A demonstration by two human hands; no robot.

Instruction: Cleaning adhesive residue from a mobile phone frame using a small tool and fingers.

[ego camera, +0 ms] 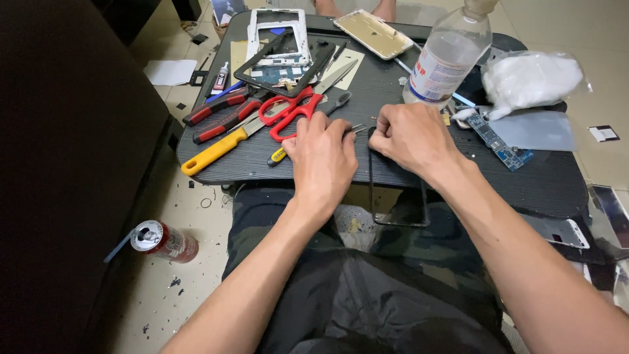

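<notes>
My left hand [322, 157] lies palm down at the near edge of a small dark table [393, 172], fingers curled by thin metal tweezers [356, 129]. My right hand [411, 136] is closed, pinching the top of a thin black phone frame [375, 196] that hangs off the table edge over my lap. Whether the left hand also grips the frame is hidden. Red-handled scissors [291, 111] lie just beyond the left hand.
On the table are a yellow-handled tool [211, 153], red pliers [219, 113], a white phone housing [276, 36], a gold phone back [373, 33], a clear plastic bottle [447, 59], a white plastic bag [529, 78] and a blue circuit strip [498, 141]. A drink can [162, 241] lies on the floor.
</notes>
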